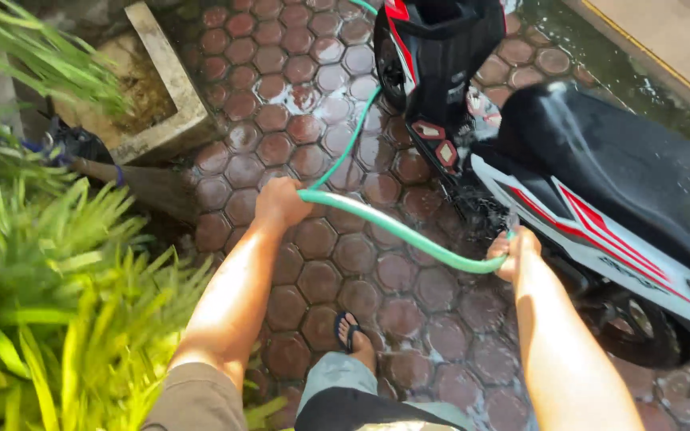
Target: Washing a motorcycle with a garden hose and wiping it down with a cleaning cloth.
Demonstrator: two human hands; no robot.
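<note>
Knees and one sandalled foot (350,333) sit lowest in view, planted on wet hexagonal paving (313,239). Just above them the green hose (397,230) runs in a shallow arc between both hands: the left hand (281,203) is closed around it where it bends back toward the top of the view, and the right hand (513,254) is closed on its outlet end, held close against the white side panel of the scooter (592,183), where water splashes.

Slipping looks like the main risk, since the pavers shine with water and the footwear is open (a thin sandal grips poorly). The slack hose trailing across the ground beside the scooter's rear could catch a foot. Spray at such short range may bounce back onto the legs, and a tug on the hose might drag it against the bodywork.

Room is tight: the scooter closes the right side, leafy green plants (49,303) and a concrete planter (153,88) hem the left, leaving a paved lane down the middle toward the top.
</note>
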